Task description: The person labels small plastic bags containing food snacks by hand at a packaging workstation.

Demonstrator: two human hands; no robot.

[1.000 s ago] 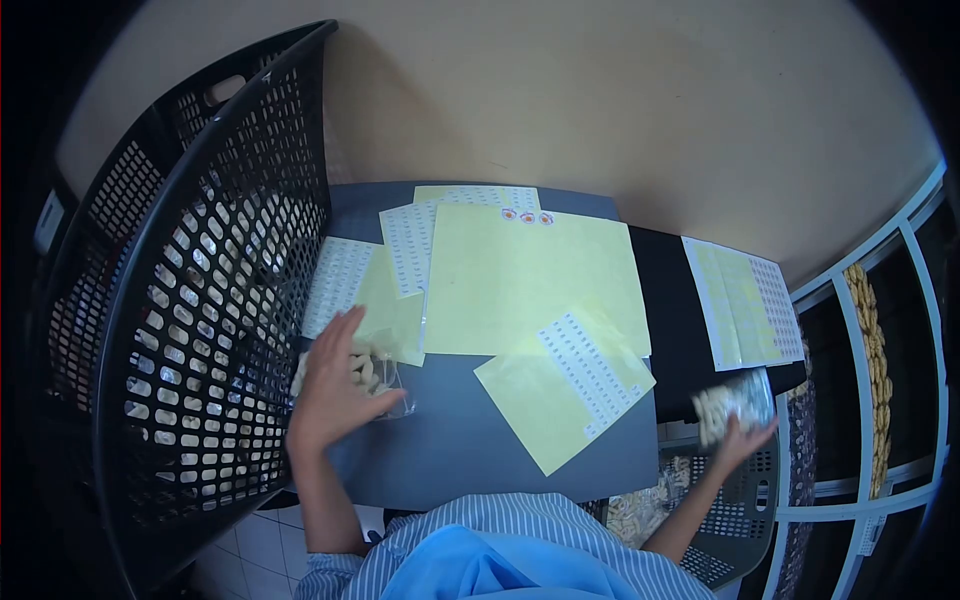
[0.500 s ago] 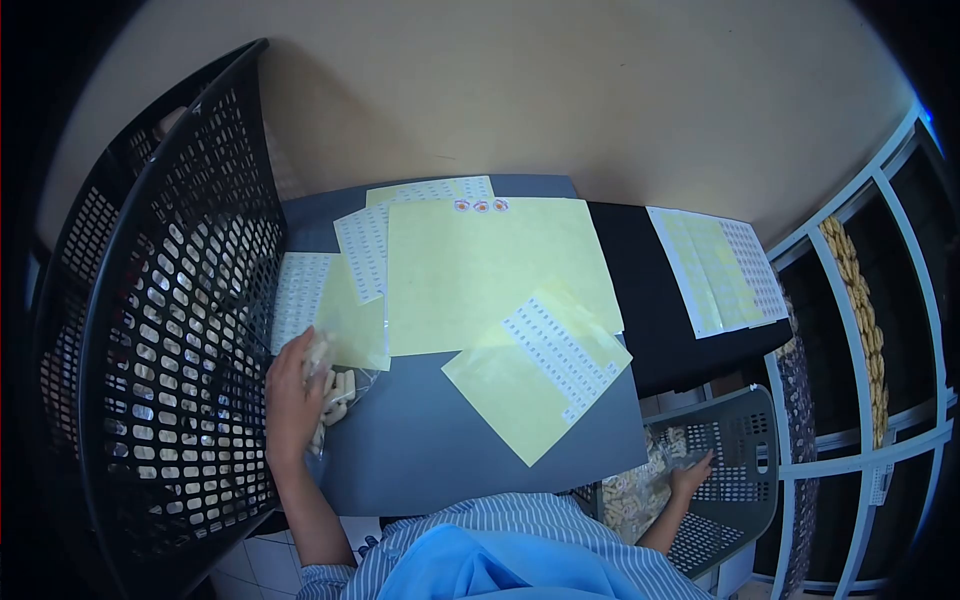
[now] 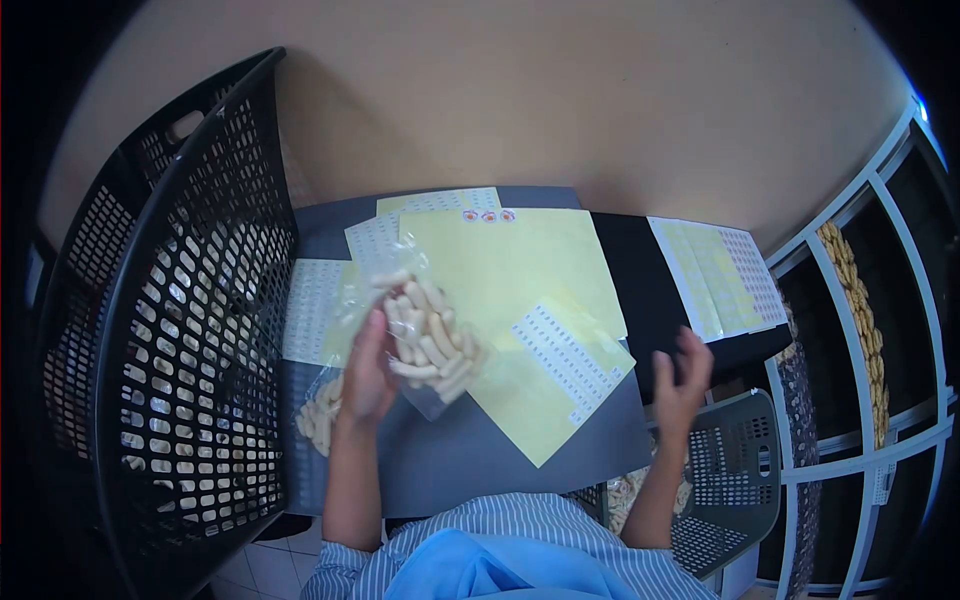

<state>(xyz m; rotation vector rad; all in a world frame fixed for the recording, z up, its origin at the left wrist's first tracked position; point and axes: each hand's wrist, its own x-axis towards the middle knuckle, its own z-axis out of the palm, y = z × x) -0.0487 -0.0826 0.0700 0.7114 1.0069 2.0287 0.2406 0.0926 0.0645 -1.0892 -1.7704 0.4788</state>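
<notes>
My left hand [image 3: 370, 372] is closed on a clear plastic bag of pale stick-shaped snacks [image 3: 432, 340], held tilted above the table. Another clear bag of the same snacks [image 3: 320, 412] lies at the table's left, partly behind my left forearm. My right hand [image 3: 684, 375] is raised over the table's right side, fingers apart and nothing in them. Beneath the held bag lies a large yellow backing sheet [image 3: 530, 255] with three small round stickers at its top edge. A sticker sheet with rows of small labels [image 3: 568, 365] lies at an angle over its lower right corner.
A tall dark perforated basket [image 3: 190, 330] stands along the left, bags showing through its holes. At the lower right, a grey-green basket [image 3: 735, 450] holds more bagged snacks. More label sheets [image 3: 715, 280] lie on a black surface. A metal-framed rack [image 3: 870, 300] stands far right.
My left hand has risen and moved right with a bag, leaving another bag on the table. My right hand has come up out of the lower right basket, empty.
</notes>
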